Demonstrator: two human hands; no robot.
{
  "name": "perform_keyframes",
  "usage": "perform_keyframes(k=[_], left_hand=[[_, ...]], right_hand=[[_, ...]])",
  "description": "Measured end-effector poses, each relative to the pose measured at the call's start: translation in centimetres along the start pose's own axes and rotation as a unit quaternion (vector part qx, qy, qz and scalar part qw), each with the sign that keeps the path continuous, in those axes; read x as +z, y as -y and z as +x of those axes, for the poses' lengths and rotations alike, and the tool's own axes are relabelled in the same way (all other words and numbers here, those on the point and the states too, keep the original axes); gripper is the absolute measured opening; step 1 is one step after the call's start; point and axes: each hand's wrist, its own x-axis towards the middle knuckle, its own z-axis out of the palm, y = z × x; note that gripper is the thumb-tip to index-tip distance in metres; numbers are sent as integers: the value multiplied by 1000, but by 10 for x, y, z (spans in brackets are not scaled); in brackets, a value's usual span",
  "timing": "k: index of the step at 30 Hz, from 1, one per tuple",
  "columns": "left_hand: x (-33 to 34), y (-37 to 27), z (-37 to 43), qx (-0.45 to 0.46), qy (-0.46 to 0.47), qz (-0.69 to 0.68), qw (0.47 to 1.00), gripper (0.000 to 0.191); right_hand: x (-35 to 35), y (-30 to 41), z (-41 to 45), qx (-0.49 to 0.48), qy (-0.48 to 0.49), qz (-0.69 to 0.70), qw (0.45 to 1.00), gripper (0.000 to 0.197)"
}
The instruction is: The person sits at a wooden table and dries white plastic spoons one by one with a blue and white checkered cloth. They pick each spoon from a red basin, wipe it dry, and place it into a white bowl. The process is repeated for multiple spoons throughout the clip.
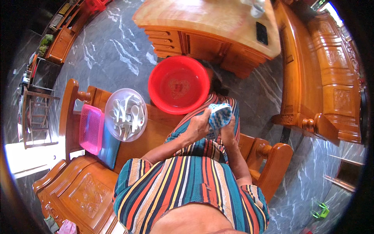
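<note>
Both my hands hold a blue and white patterned cloth (219,116) above my lap. My left hand (200,124) grips its left side, and my right hand (228,127) closes on its right side. Whether something is wrapped inside the cloth, I cannot tell. A red plastic basin (178,84) with a heart pattern on its bottom stands just beyond my knees. To the left, on the wooden bench, a pale translucent bowl (108,101) holds several white spoons (134,113). Beside it lies a pink plastic basket (91,128), partly over a blue item (110,152).
A stone-topped wooden table (181,17) stands ahead, bearing a dark phone (261,33) and a cup (257,11). The bench's armrests rise at both sides, the right one (276,168) near my elbow. Another wooden bench (302,64) stands at the right.
</note>
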Motion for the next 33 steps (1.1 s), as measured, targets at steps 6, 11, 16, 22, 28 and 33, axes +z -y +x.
perform_keyframes(k=[6,11,16,22,28,33], left_hand=[[18,41,0,27,16,-34,999,18],[15,57,-3,88,52,69,992,15],[-16,12,12,101,172,242,950,19],[-14,18,6,47,180,123,975,20],[-33,6,17,-12,128,-113,985,28],[-36,-3,18,-89,160,-227,956,22]], right_hand=[[-32,24,3,-166,4,-271,948,38],[-46,24,15,-297,115,-331,888,28],[-36,55,14,-437,188,-384,791,15],[-20,83,8,-463,220,-401,759,13],[-18,85,5,-419,173,-317,833,15],[-18,81,-6,-274,53,-207,938,9]])
